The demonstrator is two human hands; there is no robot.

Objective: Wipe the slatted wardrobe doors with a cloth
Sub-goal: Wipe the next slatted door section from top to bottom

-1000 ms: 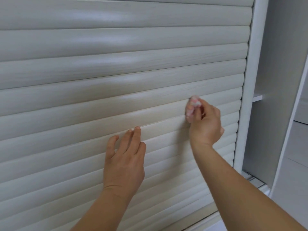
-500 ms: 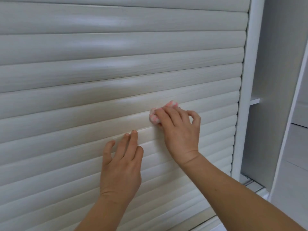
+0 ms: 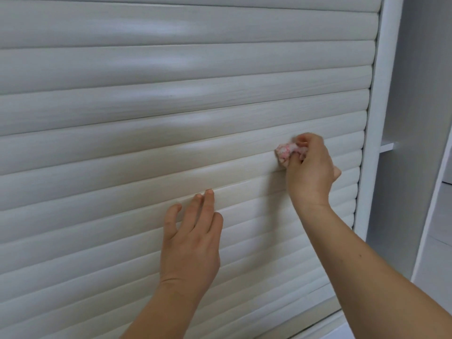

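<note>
1. Since half a second ago the right hand has slid the cloth rightward along its slat, from near the door's middle toward the frame at 3 o'clock; the left hand has stayed put.
2. Right fingers are curled tight, pinching the small pink-and-white wad against the door; the cloth sits just at 10 o'clock of that hand.
3. Left fingers are straight, a little spread, pressing flat on the slats at 6 o'clock of centre, well apart from the cloth.
4. The cloth looks soft, light and squashy, so it likely moulds into the grooves; bunched in the fingertips seems the best hold.
5. The slats look stiff, smooth and rounded, probably slippery, so bracing helps.
</note>
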